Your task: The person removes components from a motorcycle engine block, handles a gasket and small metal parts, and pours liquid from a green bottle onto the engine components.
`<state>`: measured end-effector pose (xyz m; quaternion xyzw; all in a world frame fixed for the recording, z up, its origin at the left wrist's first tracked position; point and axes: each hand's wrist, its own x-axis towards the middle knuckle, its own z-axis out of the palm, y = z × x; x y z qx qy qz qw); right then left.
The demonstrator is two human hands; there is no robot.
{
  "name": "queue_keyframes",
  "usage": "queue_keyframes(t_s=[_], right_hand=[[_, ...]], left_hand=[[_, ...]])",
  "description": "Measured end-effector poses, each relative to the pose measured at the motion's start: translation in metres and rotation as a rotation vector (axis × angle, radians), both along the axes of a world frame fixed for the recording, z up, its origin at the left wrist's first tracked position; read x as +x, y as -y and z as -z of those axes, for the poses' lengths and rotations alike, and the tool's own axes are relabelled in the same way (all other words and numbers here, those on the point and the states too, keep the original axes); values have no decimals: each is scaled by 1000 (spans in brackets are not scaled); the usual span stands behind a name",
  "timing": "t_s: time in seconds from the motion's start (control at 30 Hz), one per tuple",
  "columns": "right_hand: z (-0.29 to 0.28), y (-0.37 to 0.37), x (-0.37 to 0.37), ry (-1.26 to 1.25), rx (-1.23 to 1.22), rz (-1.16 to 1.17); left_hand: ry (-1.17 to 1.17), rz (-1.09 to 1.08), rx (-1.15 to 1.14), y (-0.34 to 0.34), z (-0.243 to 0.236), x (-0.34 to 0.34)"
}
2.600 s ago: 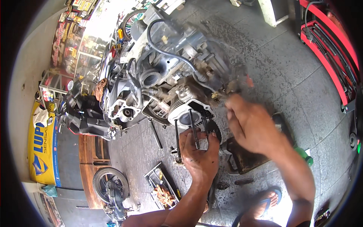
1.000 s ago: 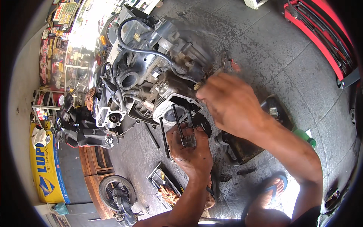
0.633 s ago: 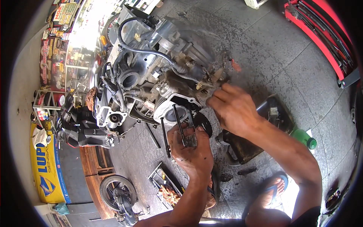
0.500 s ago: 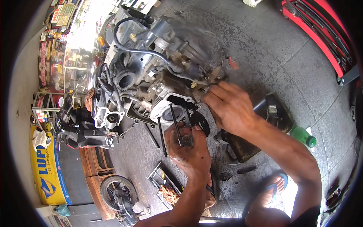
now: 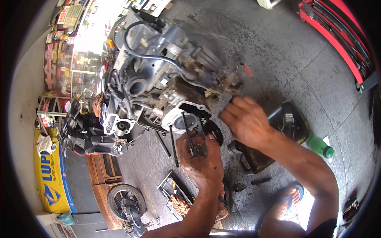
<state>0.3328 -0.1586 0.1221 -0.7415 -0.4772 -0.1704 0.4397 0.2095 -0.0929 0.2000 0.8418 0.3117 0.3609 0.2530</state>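
A greasy, partly dismantled engine lies on the floor in front of me. Long dark studs stick out from its open cylinder face. My left hand is closed at these studs, its fingers around a small greyish part that I cannot make out. Beside its fingertips hangs a dark chain. To the right of the cylinder my right hand is held off the engine with curled fingers, slightly blurred. Something small and dark shows at its fingertips, too unclear to name.
A dirty black metal container and a green bottle are right of my right forearm. A red tool tray stands at the far right. Near my left forearm sits an open box. A motorcycle and a wheel are at left.
My right hand has drawn back from the engine toward me. My left hand stays at the studs. The whole view has shifted slightly.
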Motion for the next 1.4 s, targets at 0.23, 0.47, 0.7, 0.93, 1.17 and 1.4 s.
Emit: queue_keyframes(t_s=[0.23, 0.47, 0.7, 0.93, 1.17, 1.4], right_hand=[[-40, 15, -14, -364, 186, -63], [-93, -17, 2, -458, 286, -29], [-117, -52, -13, -215, 123, 42], [-148, -44, -23, 69, -270, -93], [-168, -70, -21, 601, -620, -174], [-176, -73, -24, 485, -434, -177]], left_hand=[[69, -26, -246, 0, -9, -5], [-95, 181, 174, -16, -8, -18], [-248, 597, 229, -50, -6, -85], [-366, 554, 42, -120, 20, -223], [-368, 13, -174, -130, 75, -302], [-319, -2, -172, -143, 83, -294]])
